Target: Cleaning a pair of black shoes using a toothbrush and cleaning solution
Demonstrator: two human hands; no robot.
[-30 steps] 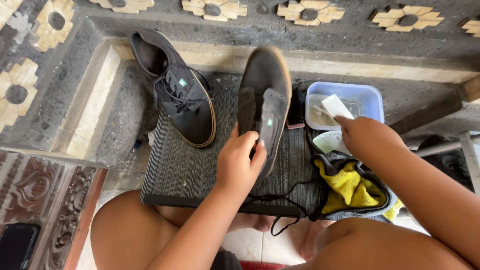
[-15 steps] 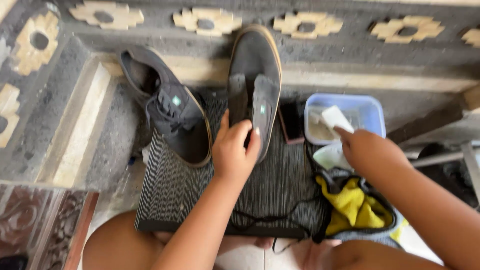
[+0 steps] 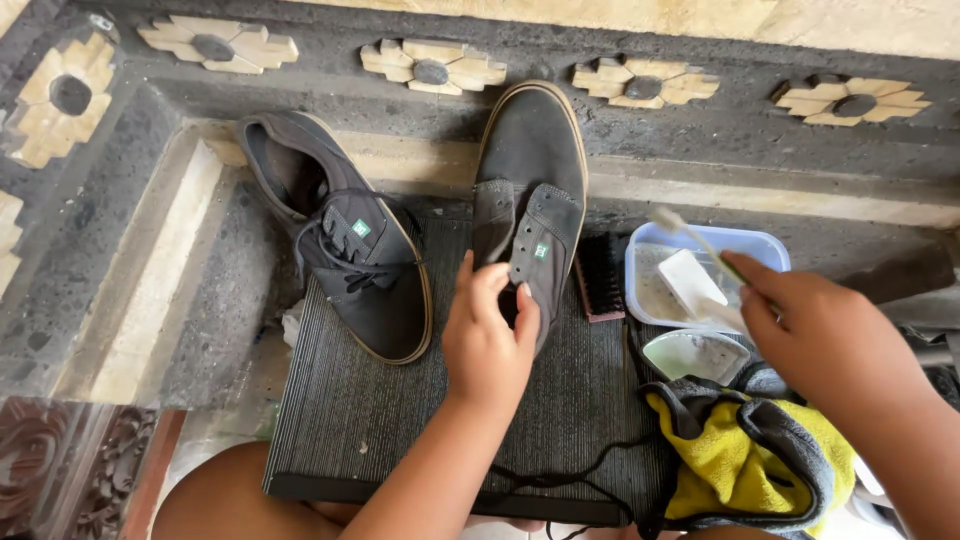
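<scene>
Left hand (image 3: pixel 487 345) was gripping the heel end of the unlaced grey shoe (image 3: pixel 530 190), fingers tucked into the opening, toe pointing away on the dark ribbed mat (image 3: pixel 400 420). Right hand (image 3: pixel 815 335), well apart, pinched a small brush (image 3: pixel 695 240) over the blue plastic tub (image 3: pixel 760 245). The other shoe (image 3: pixel 350 260) lay just left of the left hand, and a yellow-grey cloth (image 3: pixel 745 455) sat under the right wrist.

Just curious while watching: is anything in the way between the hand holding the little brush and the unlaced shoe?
Yes. A dark scrubbing brush lies beside the unlaced shoe, between it and the right hand over the tub.
</scene>
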